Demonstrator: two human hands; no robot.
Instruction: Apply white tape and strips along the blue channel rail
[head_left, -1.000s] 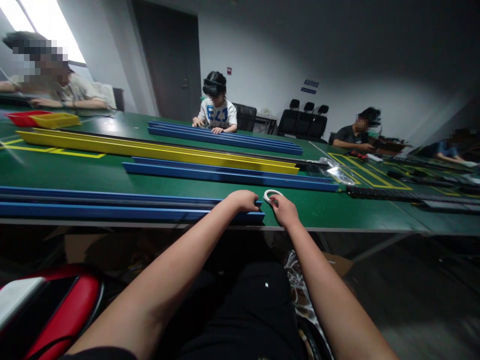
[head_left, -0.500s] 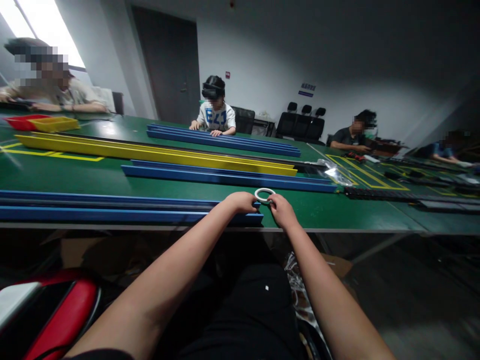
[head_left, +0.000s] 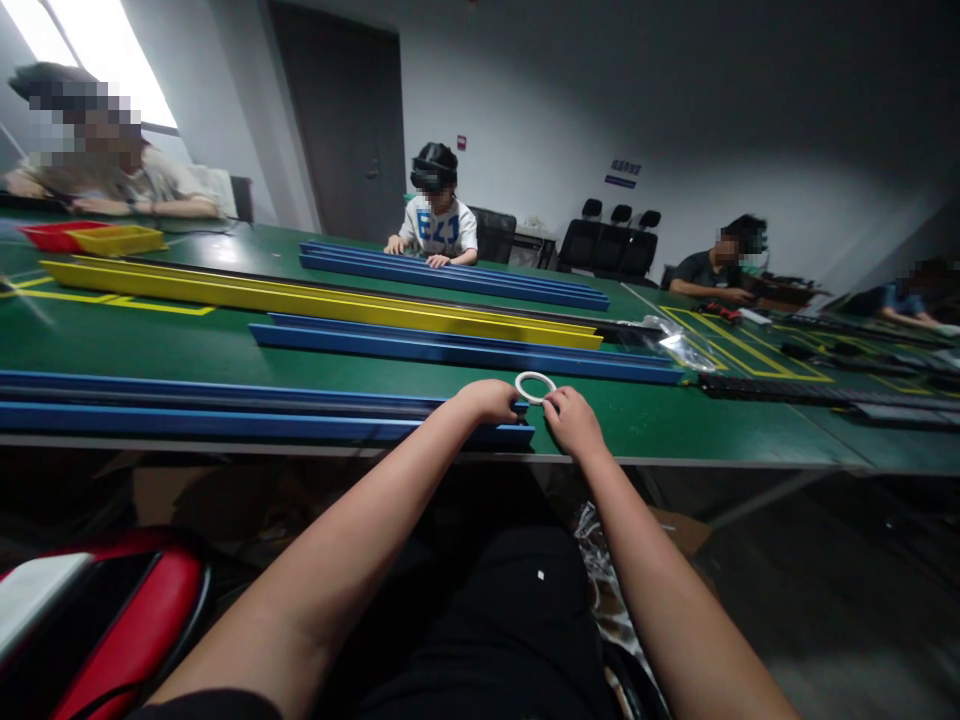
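Observation:
My right hand (head_left: 574, 420) pinches the near edge of a thin white ring that looks like a roll of tape (head_left: 535, 375), held tilted just above the green table. Beside it, my left hand (head_left: 489, 402) is closed at the right end of a long blue channel (head_left: 285, 422) lying along the table's front edge. Its fingertips are down by the channel's end, and what they grip is hidden. The roll stands close to the left fingertips; a strip between them cannot be made out.
Beyond lie another blue channel (head_left: 465, 352), a long yellow channel (head_left: 322, 305) and further blue channels (head_left: 450, 277). A clear plastic bag (head_left: 686, 348) and black strips (head_left: 765, 390) are at the right. Red (head_left: 56, 237) and yellow trays (head_left: 120, 240) stand left. Several people sit around the table.
The view has shifted slightly, so everything sits a little further right. The white roll is tilted somewhat more upright. Both hands keep nearly the same place at the channel's end.

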